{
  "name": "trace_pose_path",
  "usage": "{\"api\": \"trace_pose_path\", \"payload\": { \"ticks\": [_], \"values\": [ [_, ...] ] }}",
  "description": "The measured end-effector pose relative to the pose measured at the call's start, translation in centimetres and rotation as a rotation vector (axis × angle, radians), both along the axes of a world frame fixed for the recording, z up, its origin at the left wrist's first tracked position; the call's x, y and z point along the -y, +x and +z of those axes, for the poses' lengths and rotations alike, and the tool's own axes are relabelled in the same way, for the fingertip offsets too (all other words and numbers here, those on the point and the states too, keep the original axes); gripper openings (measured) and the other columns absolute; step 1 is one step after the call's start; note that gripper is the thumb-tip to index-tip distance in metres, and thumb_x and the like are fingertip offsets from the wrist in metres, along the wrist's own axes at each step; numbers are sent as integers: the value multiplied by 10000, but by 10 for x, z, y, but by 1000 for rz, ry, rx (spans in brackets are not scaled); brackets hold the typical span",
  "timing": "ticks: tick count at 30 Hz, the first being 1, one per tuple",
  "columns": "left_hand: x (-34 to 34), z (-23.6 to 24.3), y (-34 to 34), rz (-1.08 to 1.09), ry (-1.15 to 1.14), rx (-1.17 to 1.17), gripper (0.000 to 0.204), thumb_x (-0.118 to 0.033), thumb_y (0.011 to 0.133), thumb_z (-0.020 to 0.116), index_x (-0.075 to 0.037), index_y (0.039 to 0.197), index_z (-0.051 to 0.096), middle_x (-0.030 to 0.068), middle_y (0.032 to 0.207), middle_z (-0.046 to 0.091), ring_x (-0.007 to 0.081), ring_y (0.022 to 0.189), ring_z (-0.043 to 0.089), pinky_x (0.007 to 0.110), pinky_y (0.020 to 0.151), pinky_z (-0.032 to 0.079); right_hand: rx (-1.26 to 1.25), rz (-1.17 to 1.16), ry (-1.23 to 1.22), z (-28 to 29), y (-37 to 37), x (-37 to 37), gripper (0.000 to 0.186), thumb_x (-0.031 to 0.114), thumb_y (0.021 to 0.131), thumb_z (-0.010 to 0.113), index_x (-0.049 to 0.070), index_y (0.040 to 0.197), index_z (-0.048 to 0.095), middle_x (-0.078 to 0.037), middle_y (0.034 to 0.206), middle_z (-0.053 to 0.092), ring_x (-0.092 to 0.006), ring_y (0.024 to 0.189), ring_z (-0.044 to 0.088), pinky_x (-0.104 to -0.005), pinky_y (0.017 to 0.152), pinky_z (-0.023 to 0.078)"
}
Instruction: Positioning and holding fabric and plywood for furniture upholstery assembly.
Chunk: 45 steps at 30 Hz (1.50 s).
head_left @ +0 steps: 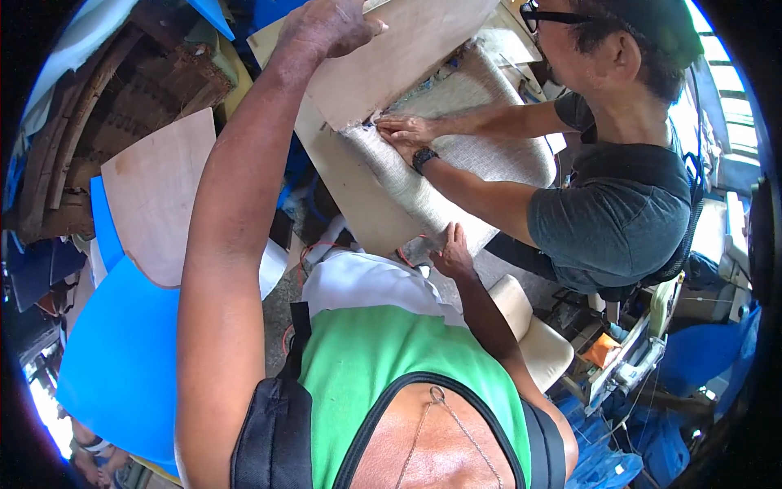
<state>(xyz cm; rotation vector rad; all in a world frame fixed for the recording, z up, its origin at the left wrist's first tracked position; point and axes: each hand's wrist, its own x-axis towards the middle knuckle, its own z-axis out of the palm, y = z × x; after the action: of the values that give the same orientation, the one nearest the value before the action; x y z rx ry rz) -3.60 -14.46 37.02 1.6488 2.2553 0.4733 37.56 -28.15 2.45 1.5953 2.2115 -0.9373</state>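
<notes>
My left hand (327,26) reaches far forward and presses down on a curved plywood panel (383,57) at the top of the view. My right hand (453,254) rests flat on the lower end of a strip of coarse grey woven fabric (472,147) that lies over the panel. A co-worker in a dark grey shirt (619,212) leans in from the right, with both hands (407,130) pinching the fabric against the panel's edge. A black watch sits on the co-worker's wrist.
A loose shaped plywood piece (159,196) leans at the left over blue sheets (122,359). Stacked brown woven material (138,90) fills the upper left. A cream cushion (538,342) and cluttered tools (627,359) lie at the lower right.
</notes>
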Motion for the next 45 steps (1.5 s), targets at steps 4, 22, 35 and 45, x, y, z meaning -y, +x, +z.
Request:
{"api": "trace_pose_path", "payload": {
  "ticks": [4, 22, 35, 45],
  "values": [
    [18, -2, -5, -208, 249, 90, 435, -383, 881, 675, -66, 1179, 681, 257, 1090, 685, 388, 1059, 659, 457, 904, 511, -39, 5, 1, -1, 0, 0, 1046, 312, 785, 762, -72, 1521, 125, -344, 1564, 143, -485, 1454, 209, -489, 1192, 271],
    [6, -3, -8, -195, 227, 229, 438, -402, 858, 689, -58, 1129, 689, 253, 992, 695, 383, 960, 678, 456, 824, 525, 32, 18, -31, 2, -1, -1, 1065, 360, 804, 741, -71, 1536, 99, -347, 1578, 121, -481, 1469, 187, -489, 1197, 262],
    [6, 1, 2, 27, 0, -34, 512, -402, 860, 694, -81, 1255, 639, 238, 1144, 680, 365, 1108, 649, 444, 952, 506, 38, 39, -14, -6, 3, -2, 1060, 395, 807, 742, -59, 1537, 122, -332, 1580, 119, -474, 1469, 190, -480, 1195, 269],
    [-8, -18, -4, -51, 13, -157, 444, -394, 922, 635, -267, 1346, 604, 134, 1132, 712, 316, 1018, 691, 450, 892, 535, 23, 32, -28, -3, 0, -3, 1063, 353, 793, 746, -50, 1540, 105, -332, 1579, 118, -472, 1473, 175, -487, 1193, 274]
  ]
}}
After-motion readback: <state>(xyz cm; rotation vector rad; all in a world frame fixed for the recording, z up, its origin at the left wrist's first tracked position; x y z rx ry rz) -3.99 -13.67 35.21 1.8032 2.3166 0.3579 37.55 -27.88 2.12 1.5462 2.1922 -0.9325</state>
